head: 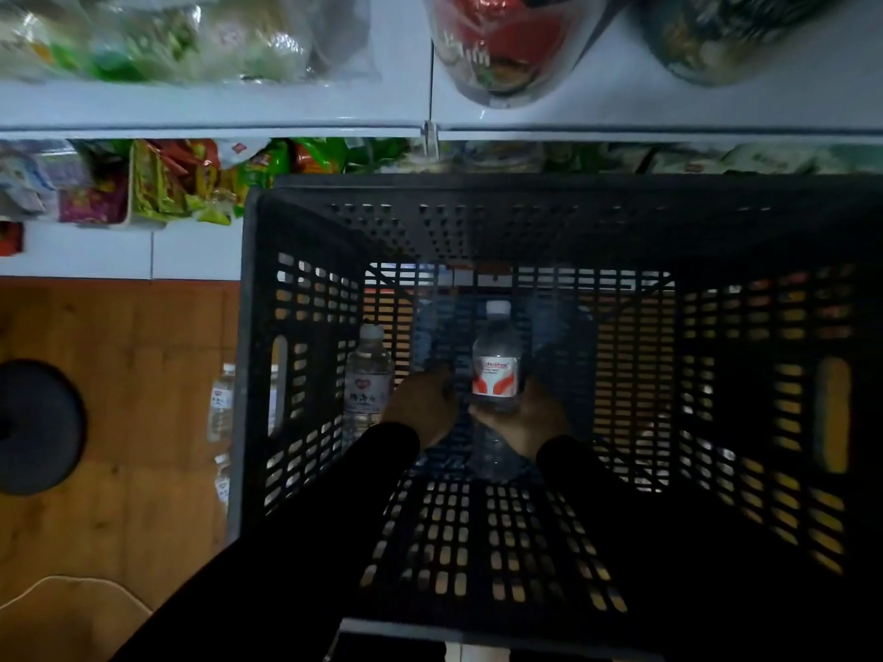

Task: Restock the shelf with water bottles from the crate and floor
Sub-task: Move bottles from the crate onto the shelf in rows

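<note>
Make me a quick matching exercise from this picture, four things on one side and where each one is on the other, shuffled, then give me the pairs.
Things
1. bottle with the red and white label
2. bottle with the pale label
3. bottles outside the crate
4. snack packets

Places
A. on the wooden floor by the black crate's left wall
B. on the white shelf beyond the crate
C. inside the crate, held by the right hand
D. inside the crate, against its left wall, left of the left hand

Pairs: 1-C, 2-D, 3-A, 4-B
</note>
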Motion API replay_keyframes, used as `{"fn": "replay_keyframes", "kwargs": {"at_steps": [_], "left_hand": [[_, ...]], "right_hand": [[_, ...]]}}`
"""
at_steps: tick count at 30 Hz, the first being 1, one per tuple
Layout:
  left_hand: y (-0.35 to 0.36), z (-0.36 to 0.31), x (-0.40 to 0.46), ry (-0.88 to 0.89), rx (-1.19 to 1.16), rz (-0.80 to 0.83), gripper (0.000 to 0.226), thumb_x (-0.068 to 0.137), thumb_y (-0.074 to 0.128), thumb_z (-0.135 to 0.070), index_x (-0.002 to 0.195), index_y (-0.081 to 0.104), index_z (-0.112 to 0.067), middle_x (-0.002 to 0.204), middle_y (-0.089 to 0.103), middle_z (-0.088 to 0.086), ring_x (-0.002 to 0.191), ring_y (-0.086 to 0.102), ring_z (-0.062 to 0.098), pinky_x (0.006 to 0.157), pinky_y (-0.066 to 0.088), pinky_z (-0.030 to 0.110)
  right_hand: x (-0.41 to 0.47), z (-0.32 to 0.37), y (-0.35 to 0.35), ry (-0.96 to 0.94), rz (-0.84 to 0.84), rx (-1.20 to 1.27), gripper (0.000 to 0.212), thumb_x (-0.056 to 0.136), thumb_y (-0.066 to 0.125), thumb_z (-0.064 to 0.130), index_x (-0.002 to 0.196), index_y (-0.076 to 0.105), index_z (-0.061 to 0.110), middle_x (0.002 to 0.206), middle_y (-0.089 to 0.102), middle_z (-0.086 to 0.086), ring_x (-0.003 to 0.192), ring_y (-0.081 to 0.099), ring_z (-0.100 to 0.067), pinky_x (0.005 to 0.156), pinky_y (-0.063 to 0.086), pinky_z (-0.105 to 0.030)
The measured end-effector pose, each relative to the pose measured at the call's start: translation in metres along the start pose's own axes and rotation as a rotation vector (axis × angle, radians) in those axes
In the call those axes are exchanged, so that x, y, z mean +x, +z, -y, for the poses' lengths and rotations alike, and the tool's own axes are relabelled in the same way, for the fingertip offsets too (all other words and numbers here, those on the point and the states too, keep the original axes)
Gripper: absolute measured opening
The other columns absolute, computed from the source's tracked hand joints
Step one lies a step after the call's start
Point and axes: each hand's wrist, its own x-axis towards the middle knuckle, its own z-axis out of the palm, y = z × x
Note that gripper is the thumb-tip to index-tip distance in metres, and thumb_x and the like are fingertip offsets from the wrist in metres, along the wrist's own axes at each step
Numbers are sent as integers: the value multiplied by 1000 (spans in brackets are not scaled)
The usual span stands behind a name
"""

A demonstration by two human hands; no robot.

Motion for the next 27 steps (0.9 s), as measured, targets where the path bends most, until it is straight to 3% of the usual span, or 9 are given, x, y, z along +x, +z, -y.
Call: {"fn": "replay_keyframes", "kwargs": {"at_steps": [3,7,10,15,19,23,25,27], "left_hand": [[-9,-14,-8,24,-177,-19,26,102,44,-27,116,58,-10,104,63,6,92,60,24,67,34,25],[-35,-49,-23,50,-487,-30,52,94,54,-49,139,44,-24,116,60,-5,108,60,20,85,46,27],[-63,-74,-41,197,-594,-52,53,90,63,-47,136,44,-31,123,63,-7,107,63,12,89,54,29],[-140,-137,-113,435,-563,-65,53,83,69,-50,130,50,-34,121,64,-12,109,63,8,93,53,33],[-203,-185,-195,626,-487,-158,57,80,77,-40,131,51,-33,119,66,-15,105,64,3,91,54,33],[-267,-235,-286,840,-348,-289,54,79,80,-32,127,55,-29,112,68,-15,99,66,2,85,56,27],[-296,-260,-329,945,-283,-373,54,78,81,-30,126,56,-28,111,68,-15,97,66,1,84,56,28],[-323,-283,-368,1033,-237,-466,55,73,82,-38,122,57,-34,109,68,-16,95,66,0,83,57,31]], "right_hand": [[0,-4,-11,-11,61,57,80,46,83,65,114,65,28,103,73,10,94,69,-10,89,57,-39],[-29,14,-43,-151,112,51,63,63,89,50,117,61,34,111,71,12,101,67,-7,94,54,-38],[-65,43,-75,-260,85,42,75,60,87,60,123,57,32,115,69,12,104,66,-7,93,54,-39],[-152,109,-130,-444,-11,65,66,75,84,39,129,49,30,121,62,13,109,62,-13,94,52,-36],[-241,159,-170,-657,-70,121,79,61,87,52,130,50,39,122,65,18,112,62,-6,95,52,-31],[-332,203,-206,-864,-138,147,77,66,87,49,132,51,32,125,67,13,115,63,-7,98,52,-38],[-379,226,-223,-966,-200,155,75,65,84,56,130,52,34,125,66,16,115,63,-5,97,51,-34],[-418,249,-243,-1063,-255,163,68,72,83,47,130,54,30,122,68,14,114,64,-7,94,52,-29]]}}
